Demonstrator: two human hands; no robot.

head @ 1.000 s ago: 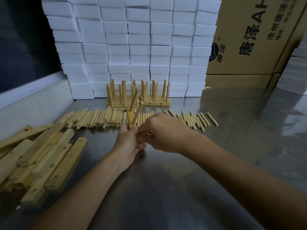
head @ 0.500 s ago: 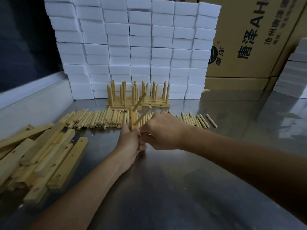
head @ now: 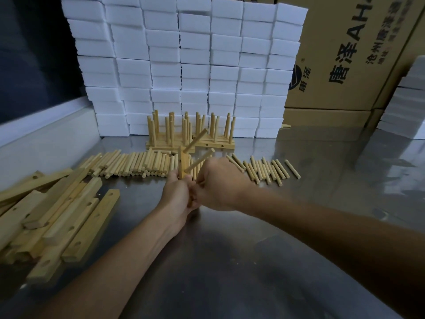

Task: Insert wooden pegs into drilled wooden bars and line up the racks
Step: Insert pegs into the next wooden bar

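Both hands (head: 197, 187) grip a two-pegged wooden bar (head: 183, 165)

bar's (head: 183, 165) lower end hidden by hands, bar pile (head: 46, 217) cropped left

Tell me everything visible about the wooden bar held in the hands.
The wooden bar is pale, square-edged and light wood. It stands roughly upright above the metal table, gripped at its lower part by the left hand. Two pegs already stick out of it, slanting up to the right. The right hand is curled against its lower part, on a peg it seems, mostly hidden.
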